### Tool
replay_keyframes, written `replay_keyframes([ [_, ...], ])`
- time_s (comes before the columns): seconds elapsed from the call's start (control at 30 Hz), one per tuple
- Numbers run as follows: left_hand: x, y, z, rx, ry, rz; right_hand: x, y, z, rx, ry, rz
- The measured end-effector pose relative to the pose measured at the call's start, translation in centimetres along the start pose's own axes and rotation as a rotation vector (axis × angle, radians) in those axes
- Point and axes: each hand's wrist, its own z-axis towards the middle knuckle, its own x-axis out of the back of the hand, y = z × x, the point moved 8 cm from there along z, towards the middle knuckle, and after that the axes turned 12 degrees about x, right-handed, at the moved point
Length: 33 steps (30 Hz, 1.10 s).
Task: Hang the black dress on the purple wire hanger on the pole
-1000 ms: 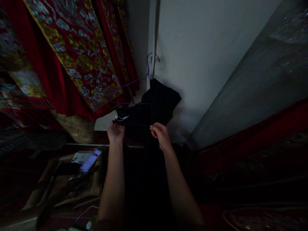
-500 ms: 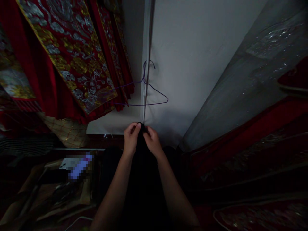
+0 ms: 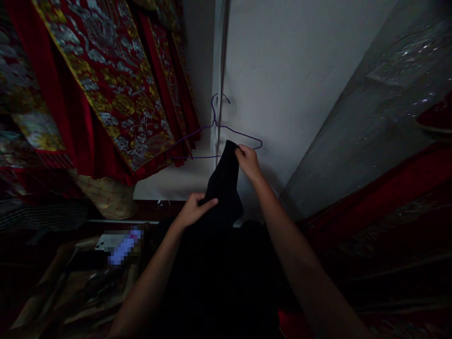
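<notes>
A black garment [image 3: 222, 188] hangs down in front of me, held by both hands. My right hand [image 3: 249, 162] pinches its top edge and holds it up against the lower bar of a thin purple wire hanger [image 3: 215, 127], which hangs on the white wall. My left hand [image 3: 194, 209] is closed on the cloth lower down, at its left side. The rest of the garment falls into the dark between my forearms.
Red costumes embroidered in gold and silver [image 3: 116, 89] hang at the left. A pale woven cloth [image 3: 106, 195] sits below them. A phone [image 3: 120, 242] lies on cluttered brown items at the lower left. Grey and red fabric [image 3: 381, 141] fills the right.
The garment came off the hanger and both hands met on it low down. Now my right hand has risen with the top edge to the hanger bar; the left has stayed lower.
</notes>
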Motion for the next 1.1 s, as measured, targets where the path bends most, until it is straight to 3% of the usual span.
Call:
replay_keyframes([
  [0.13,0.5,4.4,0.9,-0.042,-0.099,0.060,-2.8,4.6,0.8,-0.086,-0.080,-0.038],
  [0.23,1.7,3.0,2.9,0.141,-0.283,0.247,-2.2,6.1,0.3,-0.106,-0.133,-0.106],
  [0.3,4.6,0.1,4.2,0.359,-0.334,0.406,-0.5,6.0,0.0,-0.072,-0.137,-0.147],
  [0.37,9.1,-2.2,5.5,0.519,-0.241,0.545,0.9,5.2,-0.1,-0.017,-0.189,-0.196],
  [0.43,12.6,-2.8,6.5,0.532,-0.189,0.591,1.6,4.2,-0.2,0.033,-0.256,-0.226],
  [0.53,15.7,-0.9,7.6,0.356,-0.138,0.597,2.1,3.0,-0.4,0.048,-0.295,-0.234],
  [0.63,17.1,1.5,8.3,0.208,-0.037,0.672,2.6,2.5,-0.7,0.016,-0.298,-0.218],
  [0.73,16.4,1.4,8.6,0.245,-0.125,0.744,3.2,2.0,-1.2,0.013,-0.312,-0.218],
  [0.8,15.8,2.0,8.7,0.192,-0.147,0.736,3.5,1.7,-1.5,0.025,-0.322,-0.231],
  [0.97,15.4,9.2,6.9,-0.313,0.155,0.601,3.4,0.7,-2.4,0.060,-0.312,-0.247],
  [1.1,13.2,13.1,6.0,-0.461,0.164,0.536,2.3,-0.5,-3.2,0.046,-0.309,-0.170],
])
